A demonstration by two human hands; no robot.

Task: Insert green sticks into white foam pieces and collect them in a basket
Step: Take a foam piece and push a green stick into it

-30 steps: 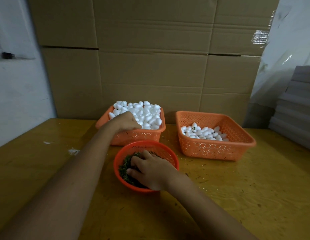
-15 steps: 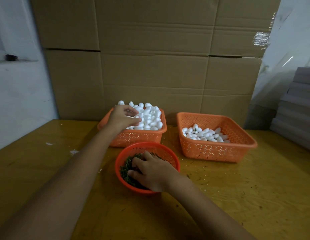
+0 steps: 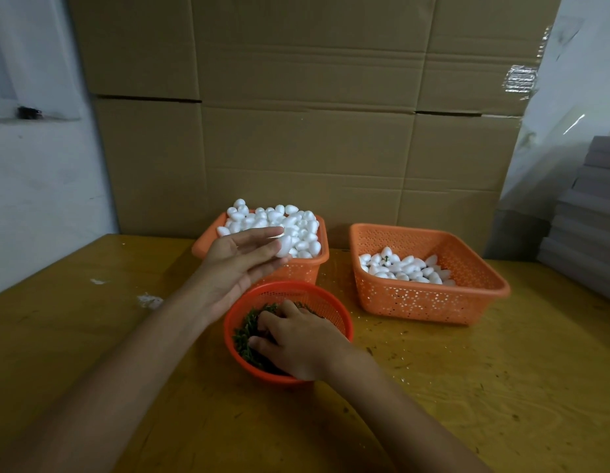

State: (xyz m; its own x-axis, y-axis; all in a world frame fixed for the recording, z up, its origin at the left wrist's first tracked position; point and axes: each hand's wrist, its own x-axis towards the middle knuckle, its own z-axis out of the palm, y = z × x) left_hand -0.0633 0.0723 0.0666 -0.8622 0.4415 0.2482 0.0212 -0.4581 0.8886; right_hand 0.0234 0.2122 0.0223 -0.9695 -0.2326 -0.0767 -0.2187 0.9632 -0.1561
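1. We see 2 arms only, the L arm point(image 3: 126, 370) & R arm point(image 3: 399, 411). Both are bare from frame edge to wrist.
2. L hand point(image 3: 242, 264): bare. We get the palm side, w/ creases showing across it.
3. R hand point(image 3: 296, 343): bare. We get the back side, w/ knuckles showing as faint ridges.
4. Forearms look slim & smooth. L reads thicker near the bottom edge, since the lens is wide-angle.
5. Nails are too blurred for us to tell.
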